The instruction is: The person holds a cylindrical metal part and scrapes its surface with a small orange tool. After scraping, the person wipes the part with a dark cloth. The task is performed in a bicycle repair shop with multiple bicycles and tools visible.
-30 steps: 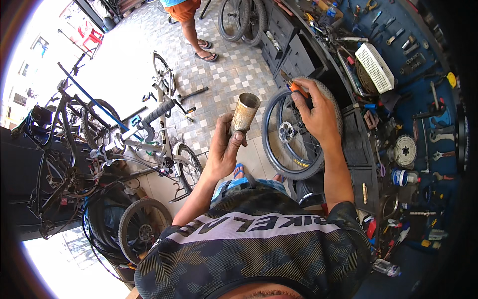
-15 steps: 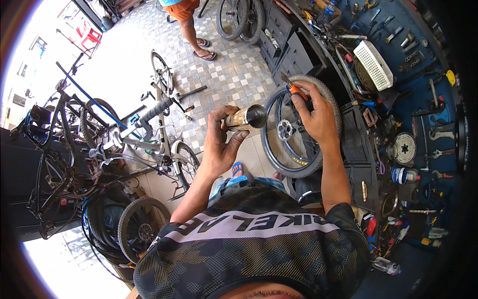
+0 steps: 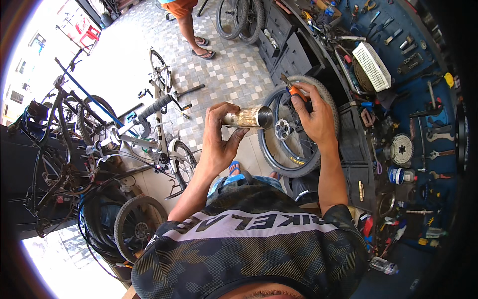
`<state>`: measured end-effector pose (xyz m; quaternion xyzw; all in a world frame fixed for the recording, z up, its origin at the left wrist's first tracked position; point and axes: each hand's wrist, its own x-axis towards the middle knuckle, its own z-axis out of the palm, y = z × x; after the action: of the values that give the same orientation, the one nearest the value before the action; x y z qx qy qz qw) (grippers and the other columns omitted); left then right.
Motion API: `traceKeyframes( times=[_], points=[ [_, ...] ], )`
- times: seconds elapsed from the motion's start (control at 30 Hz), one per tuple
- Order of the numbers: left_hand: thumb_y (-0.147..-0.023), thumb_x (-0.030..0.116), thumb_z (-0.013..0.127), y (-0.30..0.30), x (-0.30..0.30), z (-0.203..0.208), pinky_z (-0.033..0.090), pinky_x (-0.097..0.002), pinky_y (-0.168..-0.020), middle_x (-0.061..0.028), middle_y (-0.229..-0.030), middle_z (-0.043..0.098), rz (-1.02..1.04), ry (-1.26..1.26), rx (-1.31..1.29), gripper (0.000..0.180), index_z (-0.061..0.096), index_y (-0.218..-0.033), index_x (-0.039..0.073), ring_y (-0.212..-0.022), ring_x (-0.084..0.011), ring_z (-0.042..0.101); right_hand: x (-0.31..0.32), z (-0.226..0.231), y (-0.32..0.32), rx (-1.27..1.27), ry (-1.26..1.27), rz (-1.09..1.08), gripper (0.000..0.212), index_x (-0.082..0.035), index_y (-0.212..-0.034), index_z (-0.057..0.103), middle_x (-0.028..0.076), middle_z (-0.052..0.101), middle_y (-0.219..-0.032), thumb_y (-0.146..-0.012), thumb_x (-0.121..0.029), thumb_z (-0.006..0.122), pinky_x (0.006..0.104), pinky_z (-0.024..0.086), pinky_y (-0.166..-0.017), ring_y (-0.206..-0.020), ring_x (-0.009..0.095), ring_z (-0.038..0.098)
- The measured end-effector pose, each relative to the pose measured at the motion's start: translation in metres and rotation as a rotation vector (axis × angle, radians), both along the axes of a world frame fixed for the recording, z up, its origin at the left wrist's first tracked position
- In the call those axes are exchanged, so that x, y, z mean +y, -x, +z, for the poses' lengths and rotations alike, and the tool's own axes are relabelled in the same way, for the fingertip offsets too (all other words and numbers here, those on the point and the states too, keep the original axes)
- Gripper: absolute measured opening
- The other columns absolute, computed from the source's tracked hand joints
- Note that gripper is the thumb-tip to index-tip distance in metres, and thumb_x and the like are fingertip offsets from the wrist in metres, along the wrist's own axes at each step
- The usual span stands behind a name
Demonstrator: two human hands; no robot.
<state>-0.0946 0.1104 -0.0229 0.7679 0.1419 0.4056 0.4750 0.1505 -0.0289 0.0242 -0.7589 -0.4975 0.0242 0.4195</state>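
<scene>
My left hand [image 3: 219,139] is closed around one end of a short metal tube [image 3: 248,118], its outside blotched tan and brown. The tube lies nearly level, its dark hollow end turned to the right. In my right hand [image 3: 319,117] is an orange and black utility knife [image 3: 297,92]. The blade points up and to the left, apart from the tube. A bicycle wheel with a fat tire [image 3: 271,154] stands below and behind my right hand.
A blue workbench [image 3: 398,112] with tools and a white basket [image 3: 372,66] runs along the right, above black drawers [image 3: 294,55]. Bicycles and a silver handlebar [image 3: 119,134] crowd the left. Another person's leg [image 3: 189,32] stands on the tiled floor ahead.
My left hand has turned the tube so that more of its side shows and its hollow end faces further right. The knife in my right hand has hardly moved.
</scene>
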Motion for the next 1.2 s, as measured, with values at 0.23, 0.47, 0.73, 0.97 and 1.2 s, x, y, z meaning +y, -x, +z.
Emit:
traceKeyframes(
  times=[0.23, 0.47, 0.73, 0.97, 1.2],
  points=[
    [-0.088, -0.012, 0.081, 0.0, -0.001, 0.005, 0.054, -0.0399, -0.102, -0.0141, -0.138, 0.051, 0.06, -0.082, 0.032, 0.063, 0.05, -0.14, 0.004, -0.127, -0.0249, 0.057, -0.004, -0.002, 0.0, -0.004, -0.011, 0.001, 0.039, -0.01, -0.136, 0.066, 0.02, 0.078, -0.119, -0.107, -0.036, 0.071, 0.0452, 0.058, -0.091, -0.11, 0.041, 0.076],
    [-0.089, -0.006, 0.082, 0.001, -0.004, 0.014, 0.054, -0.0382, -0.101, -0.0135, -0.132, 0.057, 0.128, -0.102, 0.138, 0.058, 0.051, -0.137, 0.004, -0.118, -0.023, 0.062, -0.009, 0.001, 0.003, 0.006, 0.013, -0.019, 0.042, -0.01, -0.137, 0.065, 0.02, 0.077, -0.121, -0.107, -0.038, 0.071, 0.0464, 0.058, -0.091, -0.111, 0.042, 0.075],
    [-0.092, 0.001, 0.075, -0.002, 0.012, 0.005, 0.055, -0.0393, -0.096, -0.0179, -0.126, 0.065, 0.017, 0.209, 0.119, 0.053, 0.046, -0.137, 0.002, -0.109, -0.027, 0.068, -0.015, 0.003, 0.006, -0.03, 0.018, 0.022, 0.049, -0.004, -0.139, 0.066, 0.022, 0.076, -0.124, -0.107, -0.04, 0.071, 0.0458, 0.057, -0.096, -0.113, 0.042, 0.074],
    [-0.103, 0.025, 0.058, -0.005, 0.023, 0.0, 0.053, -0.0358, -0.089, -0.0141, -0.115, 0.07, -0.315, 0.814, -0.038, 0.053, 0.052, -0.149, -0.003, -0.102, -0.0211, 0.066, -0.019, 0.009, 0.01, 0.003, -0.018, 0.044, 0.047, -0.004, -0.138, 0.067, 0.02, 0.077, -0.121, -0.106, -0.039, 0.072, 0.0442, 0.057, -0.096, -0.112, 0.04, 0.075],
    [-0.11, 0.046, 0.049, -0.009, 0.022, -0.012, 0.044, -0.0337, -0.066, -0.0096, -0.098, 0.062, -0.671, 1.468, -0.282, 0.048, 0.061, -0.133, 0.005, -0.079, -0.019, 0.055, -0.014, 0.012, 0.028, 0.022, -0.06, 0.117, 0.04, -0.008, -0.134, 0.065, 0.016, 0.077, -0.121, -0.104, -0.034, 0.075, 0.0406, 0.061, -0.088, -0.106, 0.036, 0.077]
  ],
)
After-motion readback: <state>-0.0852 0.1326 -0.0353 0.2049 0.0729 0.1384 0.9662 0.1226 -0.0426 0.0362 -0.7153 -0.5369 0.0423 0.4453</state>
